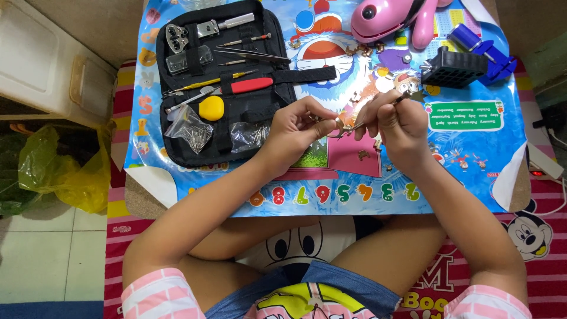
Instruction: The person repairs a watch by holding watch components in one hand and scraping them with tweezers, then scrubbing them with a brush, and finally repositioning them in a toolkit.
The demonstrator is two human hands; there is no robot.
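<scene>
1. Metal links first: the small watch bracelet (335,125) sits mid-desk, pinched by the left hand (295,127).
2. Right hand (397,121) pinches a thin pin tool (378,112), its tip at the links.
3. Judgement: light, stiff, slippery; grip the link edges.
4. Black tool case (221,82) lies far left.

The mat (472,147) on the surface is bright blue with cartoon figures, a green panel and a row of many-coloured numerals; the tool case (269,88) is black, holding a red-handled tool (251,85) and a yellow ball (211,108); the toy (384,18) is pink; the block (453,68) looks black; the rug (546,207) is red-striped; the sleeves (156,292) pink-and-white striped.
</scene>
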